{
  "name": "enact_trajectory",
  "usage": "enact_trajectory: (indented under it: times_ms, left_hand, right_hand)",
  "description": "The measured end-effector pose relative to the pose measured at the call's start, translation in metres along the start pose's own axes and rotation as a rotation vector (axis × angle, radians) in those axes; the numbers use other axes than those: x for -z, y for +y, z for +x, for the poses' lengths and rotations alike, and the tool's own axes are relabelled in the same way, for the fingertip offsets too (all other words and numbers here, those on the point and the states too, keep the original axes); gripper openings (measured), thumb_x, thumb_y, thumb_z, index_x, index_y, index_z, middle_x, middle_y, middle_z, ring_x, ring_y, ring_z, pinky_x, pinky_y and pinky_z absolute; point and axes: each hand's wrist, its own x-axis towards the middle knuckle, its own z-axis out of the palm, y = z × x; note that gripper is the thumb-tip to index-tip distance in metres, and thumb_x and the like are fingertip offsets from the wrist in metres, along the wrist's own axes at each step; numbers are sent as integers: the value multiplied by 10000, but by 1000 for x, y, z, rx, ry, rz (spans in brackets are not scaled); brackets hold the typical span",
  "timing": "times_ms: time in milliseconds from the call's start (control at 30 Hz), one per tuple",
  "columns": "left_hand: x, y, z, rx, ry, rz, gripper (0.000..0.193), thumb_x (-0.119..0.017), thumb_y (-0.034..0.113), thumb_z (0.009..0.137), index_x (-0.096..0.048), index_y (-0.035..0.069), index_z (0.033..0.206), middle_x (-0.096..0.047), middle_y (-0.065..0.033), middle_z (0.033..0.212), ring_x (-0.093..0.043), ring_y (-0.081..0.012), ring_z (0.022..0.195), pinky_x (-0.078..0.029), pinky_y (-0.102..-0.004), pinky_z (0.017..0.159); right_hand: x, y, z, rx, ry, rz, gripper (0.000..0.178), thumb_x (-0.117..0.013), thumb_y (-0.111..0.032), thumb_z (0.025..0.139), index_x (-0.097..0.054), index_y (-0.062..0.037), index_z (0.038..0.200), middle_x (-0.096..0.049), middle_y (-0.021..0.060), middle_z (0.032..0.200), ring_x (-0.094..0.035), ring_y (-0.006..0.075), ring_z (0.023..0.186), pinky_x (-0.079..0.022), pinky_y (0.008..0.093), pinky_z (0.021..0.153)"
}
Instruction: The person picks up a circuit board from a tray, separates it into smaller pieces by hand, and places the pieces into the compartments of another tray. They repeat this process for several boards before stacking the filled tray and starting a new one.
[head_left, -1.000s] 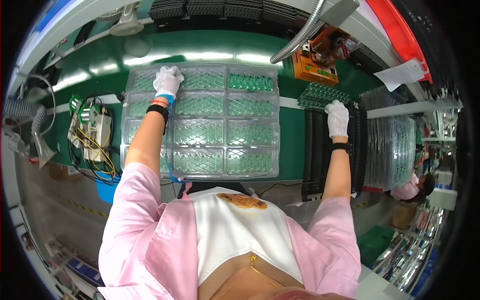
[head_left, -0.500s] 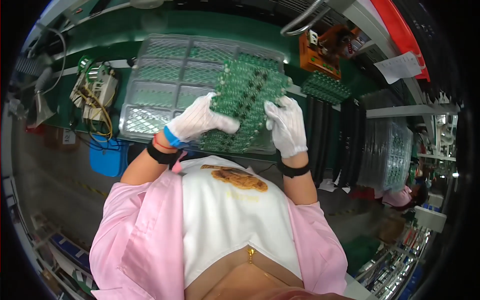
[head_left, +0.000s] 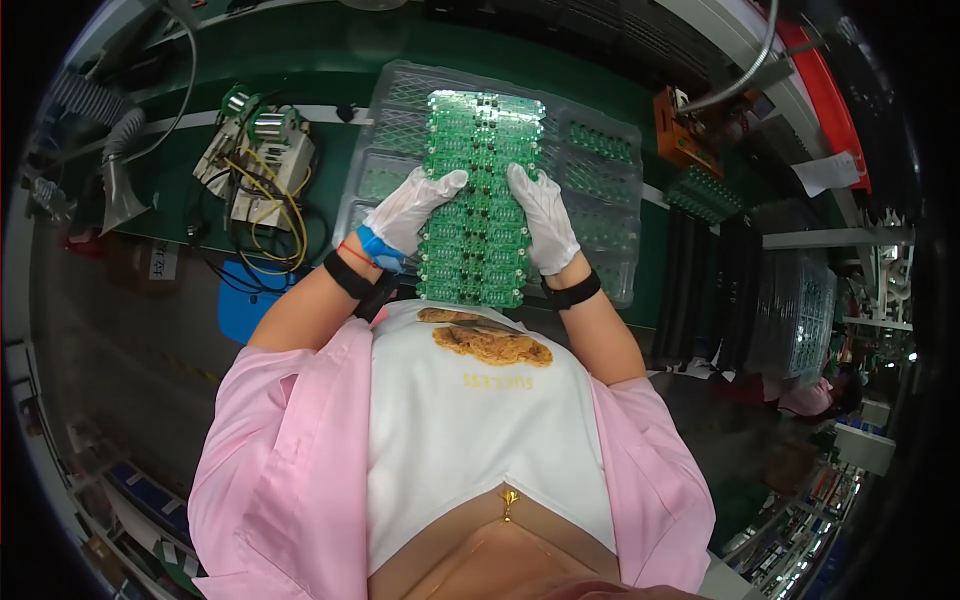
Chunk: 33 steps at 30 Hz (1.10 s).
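Fingers (head_left: 452, 181): gripped long edges of green circuit-board panel (head_left: 475, 235), left hand (head_left: 402, 212) at its nine o'clock, right hand (head_left: 545, 222) at its three (white-gloved, thumbs on top) | Position: held toward view's twelve, over clear tray (head_left: 630, 240); contact, could not tell | Noted: white spool device (head_left: 283, 165) at ten, orange machine (head_left: 683, 135) at two

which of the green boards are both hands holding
The long panel, its side edges in the left hand and right hand. No hand touches the stack by the orange device or the boards in the tray.
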Motion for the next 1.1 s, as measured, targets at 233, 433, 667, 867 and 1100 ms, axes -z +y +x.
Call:
enact_trajectory:
  times_ms: [233,433,667,867,1100]
  left_hand:
    - [155,-32,38,77,100,97,464,-663,287,834,-522,40,1201,-617,-114,1071,-614,-240,914,-510,-331,770]
    - [223,-24,53,102,536,1235,536,-730,371,724,-575,17,1094,-665,-182,938,-643,-361,822,-525,-375,739]
    - [125,35,2,-96,680,1378,586,-711,446,745,-596,-22,1078,-655,-204,997,-644,-311,886,-506,-371,757]
    - [81,27,35,-250,241,789,548,-650,407,823,-576,-58,1102,-625,-230,1053,-605,-298,959,-453,-352,847]
    - [81,-21,89,-152,251,755,430,-612,344,869,-581,-19,1097,-589,-196,1067,-558,-288,952,-426,-344,863]
  right_hand:
    - [-66,0,25,-971,480,1307,349,-528,-72,890,-506,-23,1236,-579,166,981,-566,296,849,-475,344,834]
    - [-42,-2,35,-260,-93,-58,195,-484,-94,943,-508,55,1066,-617,163,950,-606,245,898,-498,282,826]
    - [-61,-6,39,-754,-180,370,304,-610,-75,815,-613,-22,1114,-590,217,1100,-563,331,864,-467,395,743]
    - [-23,-30,123,-804,-651,209,192,-533,-141,917,-560,38,979,-648,174,957,-642,259,890,-526,337,782]
    - [-12,64,120,-93,-396,-131,258,-618,-218,840,-622,-56,1041,-651,114,932,-629,282,836,-511,342,725]
